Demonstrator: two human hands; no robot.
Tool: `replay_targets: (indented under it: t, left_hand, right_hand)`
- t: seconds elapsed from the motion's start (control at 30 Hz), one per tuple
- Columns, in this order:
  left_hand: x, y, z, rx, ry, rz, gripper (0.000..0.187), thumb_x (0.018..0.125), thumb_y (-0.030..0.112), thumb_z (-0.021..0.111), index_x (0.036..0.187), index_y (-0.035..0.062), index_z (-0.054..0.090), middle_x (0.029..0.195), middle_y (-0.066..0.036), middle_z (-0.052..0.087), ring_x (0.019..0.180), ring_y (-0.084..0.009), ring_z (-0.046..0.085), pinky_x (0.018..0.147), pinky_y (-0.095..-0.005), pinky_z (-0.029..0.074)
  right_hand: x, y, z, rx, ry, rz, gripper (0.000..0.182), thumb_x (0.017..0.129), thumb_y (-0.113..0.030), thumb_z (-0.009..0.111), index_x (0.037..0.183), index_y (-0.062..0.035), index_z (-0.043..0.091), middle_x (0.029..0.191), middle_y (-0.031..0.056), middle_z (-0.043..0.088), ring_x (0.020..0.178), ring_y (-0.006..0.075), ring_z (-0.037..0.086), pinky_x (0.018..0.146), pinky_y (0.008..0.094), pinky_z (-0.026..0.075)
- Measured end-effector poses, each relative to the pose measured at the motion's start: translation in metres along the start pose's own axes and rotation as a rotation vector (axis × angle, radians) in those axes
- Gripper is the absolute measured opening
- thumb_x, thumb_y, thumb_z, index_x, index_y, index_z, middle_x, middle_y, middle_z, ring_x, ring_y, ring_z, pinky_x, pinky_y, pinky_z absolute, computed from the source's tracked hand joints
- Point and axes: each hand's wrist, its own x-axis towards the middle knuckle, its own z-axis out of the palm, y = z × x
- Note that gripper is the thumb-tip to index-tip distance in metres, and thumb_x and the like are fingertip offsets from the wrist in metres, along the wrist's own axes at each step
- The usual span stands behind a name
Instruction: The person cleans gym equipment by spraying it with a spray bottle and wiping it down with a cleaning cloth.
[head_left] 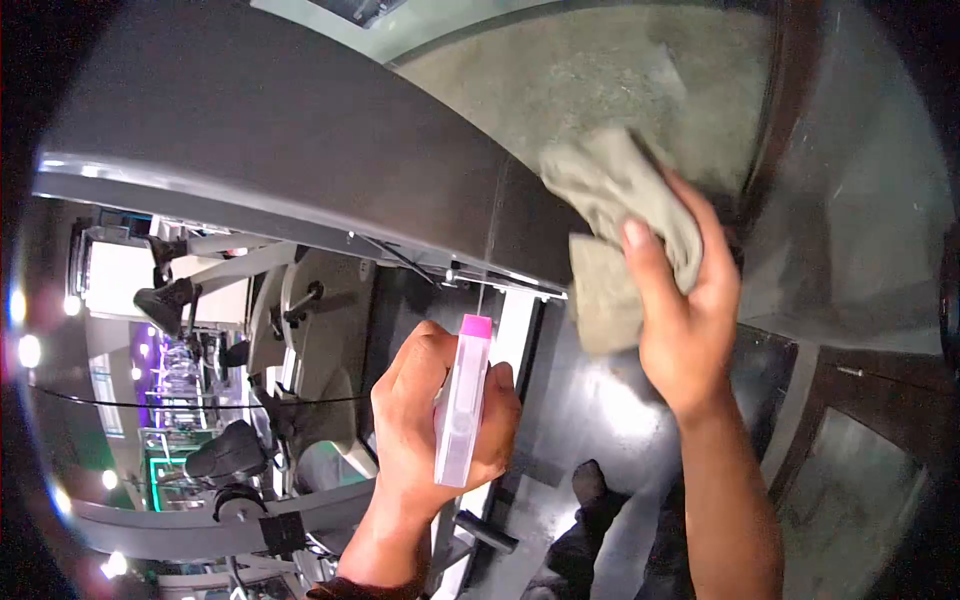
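Observation:
My left hand (425, 410) is wrapped round a translucent white spray bottle (460, 420) with a pink top, in the lower middle of the view. A thin streak rises from the pink end. To its right, my right hand (690, 290) grips a folded grey-beige cloth (625, 210), thumb on top and fingers behind it. The cloth hangs down at its left side and overlaps the end of a long dark panel (290, 120). Whether it touches the panel is unclear.
Gym equipment (330, 330) with cables and pedals fills the left side. Near the bottom, a shoe (590, 483) and dark trouser legs show over a shiny dark floor (610, 400). A dusty greenish surface (560, 80) lies at the top; a framed panel (850, 480) is at the right.

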Motion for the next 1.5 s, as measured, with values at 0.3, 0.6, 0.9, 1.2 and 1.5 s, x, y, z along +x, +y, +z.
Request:
replay_targets:
  t: [0.3, 0.6, 0.9, 1.2, 1.5]
  left_hand:
    - [-0.011, -0.01, -0.048, 0.196, -0.026, 0.045, 0.019, 0.069, 0.004, 0.069, 0.086, 0.0014, 0.061, 0.074, -0.011, 0.063, 0.057, -0.0258, 0.061, 0.055, -0.0323, 0.05]
    - [-0.053, -0.018, -0.089, 0.154, -0.056, -0.077, 0.017, 0.069, 0.004, 0.067, 0.085, 0.0031, 0.063, 0.069, -0.007, 0.063, 0.057, -0.0187, 0.065, 0.054, -0.028, 0.051]
    - [-0.135, -0.059, -0.052, -0.373, -0.005, -0.53, 0.025, 0.084, 0.018, 0.07, 0.086, -0.0044, 0.058, 0.071, -0.014, 0.066, 0.057, -0.0186, 0.065, 0.055, -0.0307, 0.051]
    - [-0.174, -0.057, -0.027, -0.614, 0.063, -0.843, 0.024, 0.087, 0.015, 0.069, 0.096, -0.0048, 0.058, 0.081, -0.016, 0.065, 0.061, -0.0257, 0.064, 0.06, -0.0362, 0.051]
    - [-0.183, -0.059, -0.026, -0.668, 0.14, -0.903, 0.022, 0.087, 0.013, 0.069, 0.093, -0.0031, 0.055, 0.077, -0.015, 0.063, 0.057, -0.0202, 0.063, 0.055, -0.0334, 0.051]
  right_hand:
    - [0.012, 0.056, 0.097, -0.173, 0.008, -0.374, 0.046, 0.076, -0.004, 0.068, 0.122, -0.0071, 0.062, 0.123, 0.0177, 0.054, 0.113, 0.0392, 0.053, 0.099, 0.0467, 0.041]
    - [-0.01, 0.064, 0.076, -0.138, 0.111, 0.253, 0.026, 0.096, -0.014, 0.059, 0.116, 0.0009, 0.055, 0.106, 0.019, 0.055, 0.099, 0.0349, 0.058, 0.089, 0.0424, 0.045]
    - [-0.008, 0.1, 0.08, -0.387, 0.202, -0.082, 0.026, 0.086, -0.006, 0.064, 0.11, 0.0022, 0.061, 0.103, 0.0207, 0.058, 0.096, 0.0378, 0.059, 0.085, 0.0438, 0.047]
    - [-0.047, 0.142, 0.039, -0.605, 0.051, 0.359, 0.028, 0.096, -0.018, 0.058, 0.118, -0.0007, 0.059, 0.102, 0.0185, 0.059, 0.1, 0.0377, 0.06, 0.092, 0.0455, 0.047]
    - [-0.017, 0.114, 0.074, -0.399, 0.161, -0.25, 0.03, 0.084, -0.004, 0.066, 0.114, 0.0015, 0.061, 0.103, 0.0192, 0.06, 0.092, 0.0362, 0.062, 0.079, 0.0417, 0.05]
